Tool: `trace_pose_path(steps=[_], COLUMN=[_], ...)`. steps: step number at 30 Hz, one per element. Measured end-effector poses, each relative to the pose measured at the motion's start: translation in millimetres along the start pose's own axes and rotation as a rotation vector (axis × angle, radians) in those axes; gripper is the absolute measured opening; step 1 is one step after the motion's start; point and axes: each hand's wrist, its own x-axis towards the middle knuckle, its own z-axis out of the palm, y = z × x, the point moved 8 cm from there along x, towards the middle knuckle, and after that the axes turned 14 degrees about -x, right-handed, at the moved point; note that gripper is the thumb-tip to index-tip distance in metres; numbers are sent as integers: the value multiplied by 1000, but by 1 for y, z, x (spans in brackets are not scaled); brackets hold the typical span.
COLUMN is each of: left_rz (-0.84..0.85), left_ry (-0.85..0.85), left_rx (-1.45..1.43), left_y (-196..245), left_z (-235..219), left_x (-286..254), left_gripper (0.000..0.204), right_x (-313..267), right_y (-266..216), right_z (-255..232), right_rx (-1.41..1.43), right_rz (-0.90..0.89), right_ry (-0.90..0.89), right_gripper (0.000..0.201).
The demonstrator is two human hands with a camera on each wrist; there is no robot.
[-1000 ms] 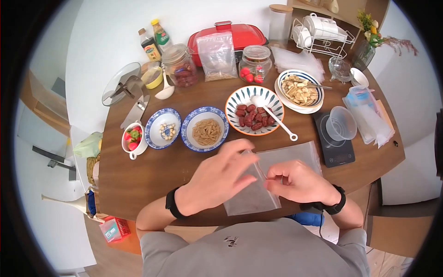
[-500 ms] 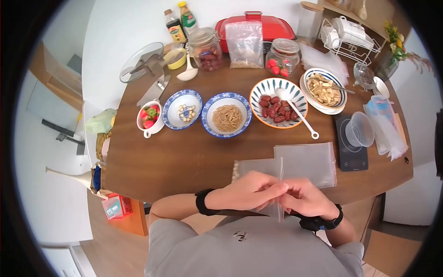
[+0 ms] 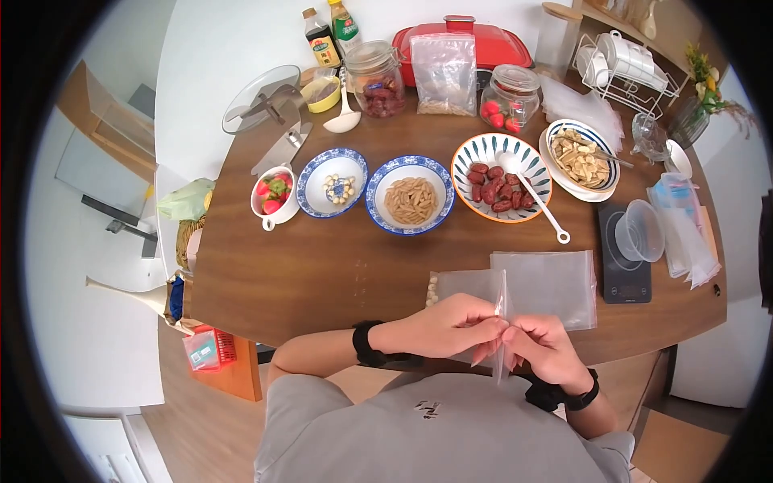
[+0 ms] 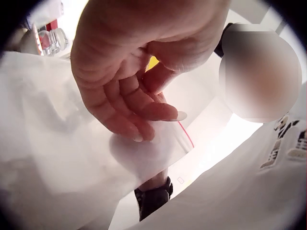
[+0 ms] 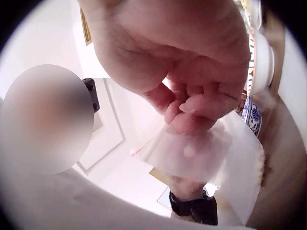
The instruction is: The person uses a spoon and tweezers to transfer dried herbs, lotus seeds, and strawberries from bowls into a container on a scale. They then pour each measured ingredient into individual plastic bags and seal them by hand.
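A clear zip bag [image 3: 467,283] lies at the table's front edge, with small pale pieces in its far left corner. Its mouth edge, with a red line in the left wrist view, stands raised between the hands. My left hand [image 3: 451,328] pinches this edge between thumb and fingers; in the left wrist view the hand [image 4: 129,72] has its fingers curled at the plastic [image 4: 57,143]. The right hand [image 3: 547,346] pinches the same edge close beside the left fingertips. In the right wrist view, that hand [image 5: 182,72] has thumb and fingers together on the bag [image 5: 192,148].
Another flat clear bag [image 3: 555,282] lies right of the hands, near a black scale [image 3: 626,278] bearing a plastic cup [image 3: 640,231]. Behind are bowls of pale strips [image 3: 411,201], white pieces [image 3: 339,189] and red dates [image 3: 503,191]. Jars and a red cooker [image 3: 499,50] stand farther back.
The left hand, raised with spread fingers a second ago, came down and pinched the bag's edge beside the right hand. The head view has shifted, so the table items sit farther right and higher.
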Motion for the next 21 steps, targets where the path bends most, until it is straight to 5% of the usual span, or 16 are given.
trace_pose_path(steps=[15, 21], left_rz=[-22, -46], left_ry=[67, 198], left_rx=[-43, 3], left_y=[22, 46], left_z=[-3, -22], left_x=[-15, -37], left_gripper=[26, 24], right_x=[3, -5], right_y=[-20, -38], right_z=[12, -25], right_rx=[58, 36], right_rz=[-98, -102], right_ry=[6, 262], right_gripper=[22, 23])
